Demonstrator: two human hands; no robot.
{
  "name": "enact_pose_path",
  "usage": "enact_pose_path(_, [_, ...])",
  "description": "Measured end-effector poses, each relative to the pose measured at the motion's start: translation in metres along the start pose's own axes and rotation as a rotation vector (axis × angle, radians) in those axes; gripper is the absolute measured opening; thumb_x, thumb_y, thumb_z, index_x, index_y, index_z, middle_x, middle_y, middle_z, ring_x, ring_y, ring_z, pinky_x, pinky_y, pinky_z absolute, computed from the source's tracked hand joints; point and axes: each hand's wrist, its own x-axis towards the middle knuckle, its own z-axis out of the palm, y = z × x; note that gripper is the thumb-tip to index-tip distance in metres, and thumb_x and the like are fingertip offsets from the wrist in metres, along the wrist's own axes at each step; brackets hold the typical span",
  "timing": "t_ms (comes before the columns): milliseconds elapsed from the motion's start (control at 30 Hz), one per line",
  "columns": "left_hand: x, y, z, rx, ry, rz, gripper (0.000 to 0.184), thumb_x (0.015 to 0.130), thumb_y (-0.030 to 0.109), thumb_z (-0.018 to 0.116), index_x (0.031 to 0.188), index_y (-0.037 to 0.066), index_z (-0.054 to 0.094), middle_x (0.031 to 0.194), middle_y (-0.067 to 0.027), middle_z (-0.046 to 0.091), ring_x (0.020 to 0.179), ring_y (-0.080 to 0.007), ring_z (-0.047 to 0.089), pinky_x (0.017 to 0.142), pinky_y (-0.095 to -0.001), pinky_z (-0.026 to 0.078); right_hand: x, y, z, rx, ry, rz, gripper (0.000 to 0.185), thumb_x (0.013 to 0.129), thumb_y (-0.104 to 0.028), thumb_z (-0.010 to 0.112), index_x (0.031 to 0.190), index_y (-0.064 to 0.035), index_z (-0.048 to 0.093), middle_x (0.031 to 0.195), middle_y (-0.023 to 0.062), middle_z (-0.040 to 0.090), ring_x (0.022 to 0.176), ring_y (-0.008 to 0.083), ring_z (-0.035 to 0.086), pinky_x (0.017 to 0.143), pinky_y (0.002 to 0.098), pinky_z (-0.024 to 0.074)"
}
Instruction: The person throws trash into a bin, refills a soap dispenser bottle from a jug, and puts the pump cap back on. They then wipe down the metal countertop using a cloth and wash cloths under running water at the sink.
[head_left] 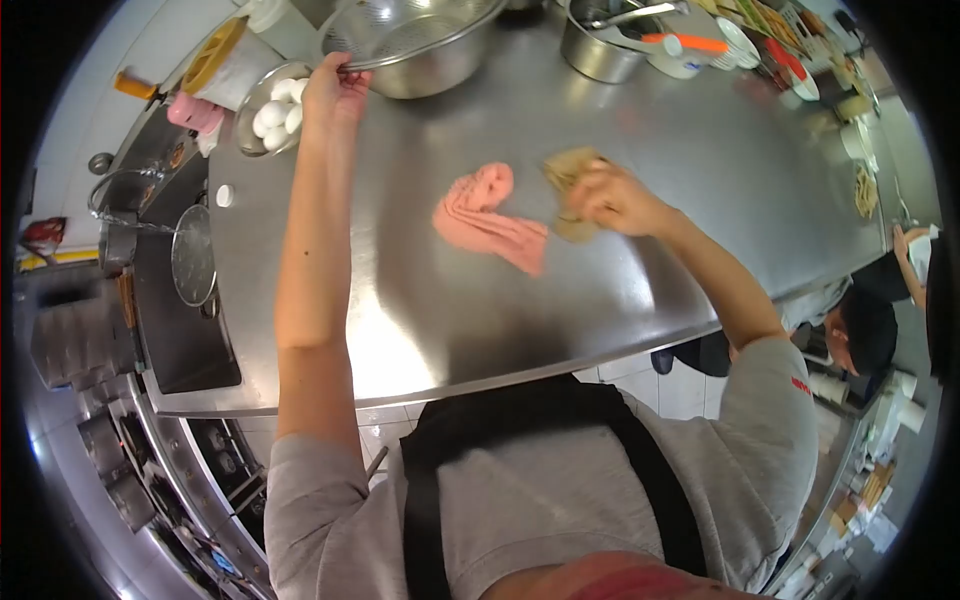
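Note:
My left hand (335,92) is closed on the rim of a large steel bowl (425,75) at the back of the counter; a perforated strainer (405,22) seems to sit inside it. With fingers curled, my right hand (620,198) grips a tan cloth (577,222) against the steel surface; the hand is slightly blurred. Between my arms lies a crumpled pink cloth (480,222), touched by neither hand. Beside my left wrist stands a metal bowl of several white eggs (272,115).
A sink (190,350) with a round strainer (194,255) borders the steel counter (420,335) on the left. At the back stands a steel pot (600,62) near an orange-handled utensil (685,43). Another person (868,325) is at the right edge.

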Motion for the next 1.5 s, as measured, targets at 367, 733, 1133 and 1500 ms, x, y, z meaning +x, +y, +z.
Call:
enact_pose_path(367, [-0.155, -0.082, -0.044, 1.389, -0.992, 0.905, 0.036, 0.065, 0.018, 0.069, 0.097, 0.007, 0.057, 0.117, -0.0062, 0.046, 0.097, -0.0215, 0.050, 0.079, -0.0347, 0.042, -0.274, 0.003, -0.041, 0.273, 1.162, 0.990, 0.031, 0.082, -0.019, 0.044, 0.109, -0.0037, 0.051, 0.114, 0.0128, 0.049, 0.102, 0.0237, 0.047, 0.089, 0.0328, 0.0356])
enact_pose_path(733, [-0.172, 0.017, -0.117, 0.986, -1.088, 0.762, 0.031, 0.066, 0.003, 0.060, 0.097, 0.003, 0.057, 0.103, -0.0139, 0.054, 0.096, -0.0224, 0.052, 0.075, -0.0305, 0.044, 0.093, -0.020, 0.103, -0.806, 0.526, 0.900, 0.033, 0.082, -0.027, 0.038, 0.106, -0.0130, 0.056, 0.125, 0.0160, 0.039, 0.119, 0.0303, 0.031, 0.099, 0.0438, 0.0202])
enact_pose_path(1133, [-0.176, 0.117, -0.252, 1.443, -0.759, 0.650, 0.030, 0.077, 0.012, 0.055, 0.102, -0.003, 0.052, 0.110, -0.0132, 0.051, 0.100, -0.0221, 0.049, 0.085, -0.0310, 0.038, -0.004, -0.082, 0.111, -0.439, 0.363, 0.474, 0.036, 0.087, -0.037, 0.032, 0.119, -0.0262, 0.045, 0.132, 0.0035, 0.033, 0.122, 0.0243, 0.029, 0.099, 0.0489, 0.0179])
enact_pose_path(1500, [-0.272, -0.015, -0.264, 1.677, -0.999, 0.876, 0.032, 0.077, 0.023, 0.053, 0.106, 0.011, 0.056, 0.124, -0.0144, 0.040, 0.116, -0.0364, 0.032, 0.095, -0.0478, 0.026, -0.150, -0.093, 0.070, -1.304, 0.296, 1.179, 0.050, 0.087, -0.041, 0.034, 0.110, 0.0009, 0.048, 0.118, 0.0161, 0.046, 0.111, 0.0279, 0.042, 0.090, 0.0376, 0.0345])
